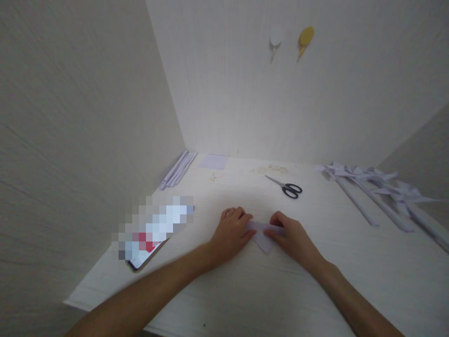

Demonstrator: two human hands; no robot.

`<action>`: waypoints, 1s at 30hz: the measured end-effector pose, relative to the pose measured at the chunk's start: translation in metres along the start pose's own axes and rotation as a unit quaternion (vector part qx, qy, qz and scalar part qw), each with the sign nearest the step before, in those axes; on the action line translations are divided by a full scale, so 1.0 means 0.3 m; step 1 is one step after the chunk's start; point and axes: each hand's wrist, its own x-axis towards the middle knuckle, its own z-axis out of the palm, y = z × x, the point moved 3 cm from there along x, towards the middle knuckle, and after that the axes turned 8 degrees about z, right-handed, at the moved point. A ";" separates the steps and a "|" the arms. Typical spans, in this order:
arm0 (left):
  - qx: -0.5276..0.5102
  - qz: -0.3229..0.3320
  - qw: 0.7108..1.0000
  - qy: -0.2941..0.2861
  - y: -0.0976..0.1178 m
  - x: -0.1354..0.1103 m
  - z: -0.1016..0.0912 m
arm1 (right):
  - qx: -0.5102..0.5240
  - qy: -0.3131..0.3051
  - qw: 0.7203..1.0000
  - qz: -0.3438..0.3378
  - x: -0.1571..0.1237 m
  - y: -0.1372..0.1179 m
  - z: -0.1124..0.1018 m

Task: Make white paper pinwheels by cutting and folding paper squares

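A small sheet of pale lilac paper lies on the white table between my hands, its upper edge folded or rolled and one corner pointing towards me. At its left end, my left hand pinches the paper between thumb and fingers. My right hand grips the other end, with the thumb below and curled fingers above. Beyond the right hand rests a pair of scissors with black handles, blades pointing to the far left.
A phone with a blurred screen lies at the left. Rolled paper sticks and a flat lilac sheet are at the back left. Paper pinwheel-like pieces on sticks lie at the right. Two hooks hang on the wall.
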 end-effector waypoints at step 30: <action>-0.622 -0.197 0.756 0.063 -0.027 0.010 0.035 | 0.194 -0.147 0.939 -0.242 -0.082 -0.084 0.033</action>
